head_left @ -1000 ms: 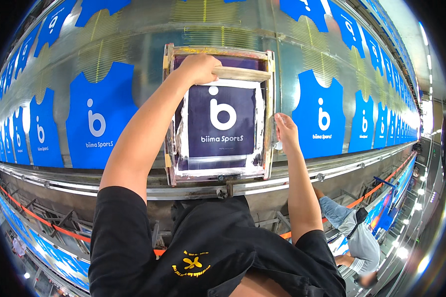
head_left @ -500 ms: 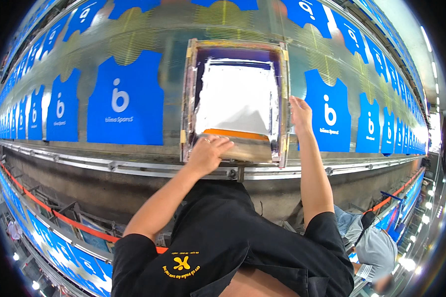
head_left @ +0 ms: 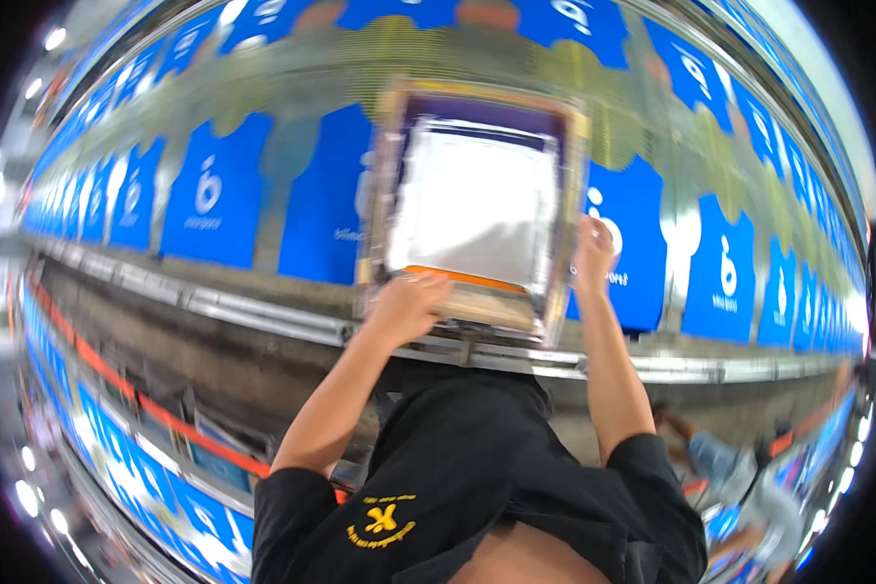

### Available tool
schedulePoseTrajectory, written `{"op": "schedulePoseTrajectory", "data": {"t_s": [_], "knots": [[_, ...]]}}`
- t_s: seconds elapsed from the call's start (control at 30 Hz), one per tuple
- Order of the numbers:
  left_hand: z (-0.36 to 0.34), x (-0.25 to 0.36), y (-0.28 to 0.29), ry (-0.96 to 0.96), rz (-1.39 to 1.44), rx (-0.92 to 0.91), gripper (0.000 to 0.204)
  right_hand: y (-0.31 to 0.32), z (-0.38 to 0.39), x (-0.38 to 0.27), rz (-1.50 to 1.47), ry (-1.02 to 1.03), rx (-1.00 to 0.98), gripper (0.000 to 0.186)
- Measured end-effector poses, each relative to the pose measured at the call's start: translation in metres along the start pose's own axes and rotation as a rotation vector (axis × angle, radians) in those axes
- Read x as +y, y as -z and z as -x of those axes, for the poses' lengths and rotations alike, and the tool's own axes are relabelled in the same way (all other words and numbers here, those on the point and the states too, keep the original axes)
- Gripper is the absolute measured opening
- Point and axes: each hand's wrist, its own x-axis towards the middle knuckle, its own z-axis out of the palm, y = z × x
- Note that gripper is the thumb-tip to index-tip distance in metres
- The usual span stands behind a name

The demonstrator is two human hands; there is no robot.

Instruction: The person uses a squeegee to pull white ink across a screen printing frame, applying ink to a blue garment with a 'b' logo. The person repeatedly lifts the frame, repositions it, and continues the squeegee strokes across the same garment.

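Note:
A framed printing screen [head_left: 575, 175] is held over the long table in front of me, with thick white ink [head_left: 477, 200] spread on its mesh. At its near end lies a squeegee [head_left: 487, 304] with an orange blade edge. My left hand [head_left: 414, 304] is closed on the squeegee's left part, by the near left corner. Beside the right rail, my right hand [head_left: 594, 255] has its fingers closed on the screen's edge; blur softens the fingertips. Blue shirt panels with white prints show on both sides: one panel [head_left: 311, 229] partly behind the left rail, another [head_left: 638, 234] behind my right hand.
More blue panels [head_left: 720, 268] lie in rows along the table, with yellowish ribbed patches [head_left: 608, 117] between rows. A metal rail [head_left: 652, 368] edges the table near me. Behind me runs an orange bar [head_left: 156, 419]; a person in grey [head_left: 774, 516] bends at lower right.
The screen, with the squeegee, has shifted against the panels and now overlaps those on both sides, where gaps showed before. My hands keep their holds; the whole view has turned and blurred.

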Motion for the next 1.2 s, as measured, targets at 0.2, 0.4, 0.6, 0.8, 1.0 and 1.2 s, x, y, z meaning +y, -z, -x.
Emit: {"op": "schedulePoseTrajectory", "data": {"t_s": [0.2, 0.4, 0.6, 0.8, 1.0, 1.2], "knots": [[0.051, -0.099, 0.060, 0.048, 0.014, -0.017, 0.059, -0.123, 0.065, 0.010, 0.082, 0.087, 0.020, 0.024], [0.069, -0.149, 0.094, 0.018, 0.021, -0.078, 0.056, -0.169, 0.090, -0.012, 0.266, -0.067, -0.036, 0.032], [-0.012, -0.165, 0.137, 0.078, -0.007, -0.079, 0.041, -0.164, 0.091, -0.015, 0.240, 0.022, 0.005, 0.024], [-0.145, -0.204, 0.185, 0.046, -0.056, -0.072, 0.025, -0.165, 0.088, -0.011, 0.263, -0.116, -0.021, 0.030], [-0.210, -0.237, 0.184, 0.106, -0.123, -0.188, 0.034, -0.172, 0.075, -0.024, 0.367, -0.048, 0.052, 0.043], [-0.217, -0.235, 0.184, 0.127, -0.315, -0.195, 0.043, -0.241, -0.018, -0.127, 0.663, 0.895, -0.340, 0.042]]}}
